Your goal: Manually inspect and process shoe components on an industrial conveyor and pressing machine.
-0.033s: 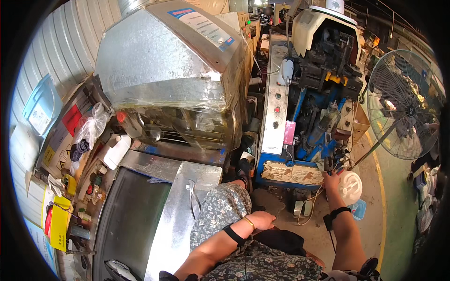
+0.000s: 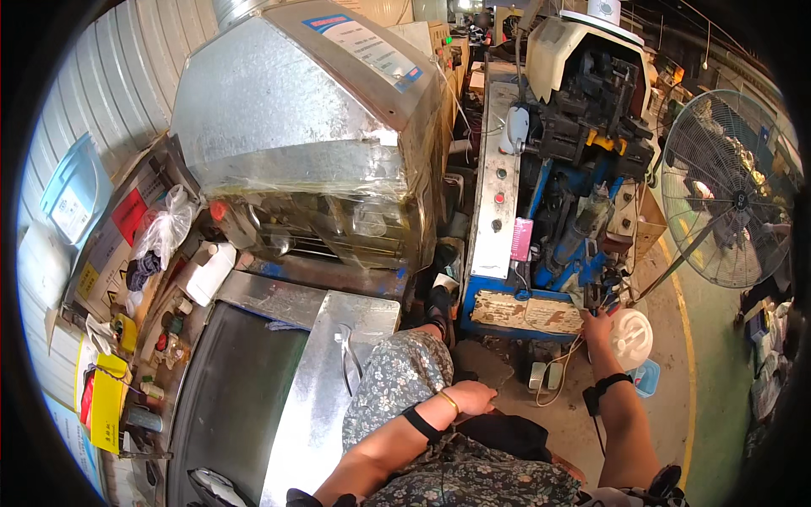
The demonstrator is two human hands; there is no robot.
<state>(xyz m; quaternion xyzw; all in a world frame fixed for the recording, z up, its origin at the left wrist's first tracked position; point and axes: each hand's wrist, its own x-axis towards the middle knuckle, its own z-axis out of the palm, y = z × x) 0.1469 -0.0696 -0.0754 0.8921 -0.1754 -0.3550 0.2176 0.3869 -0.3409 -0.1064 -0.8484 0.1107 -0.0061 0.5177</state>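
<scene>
My left hand (image 2: 470, 397) rests above my lap, its fingers curled together, beside the patterned fabric (image 2: 405, 367) over my knee. Whether anything is inside it is hidden; a black item (image 2: 514, 435) lies just below. Stretched forward, my right hand (image 2: 596, 324) is closed at the near right corner of a blue machine (image 2: 473, 291). Its fingers meet a small dark metal part (image 2: 594, 296) there, and what they grip is too small to make out. A white lidded bucket (image 2: 632, 338) stands right beside that hand.
Left of me, metal pliers (image 2: 349, 359) lie on a shiny metal plate (image 2: 308, 422) beside a dark conveyor belt (image 2: 245, 380). A large metal hood (image 2: 279, 110) rises ahead. A standing fan (image 2: 726, 190) is at the right. Cables (image 2: 557, 389) and a foot pedal (image 2: 538, 375) lie on the floor.
</scene>
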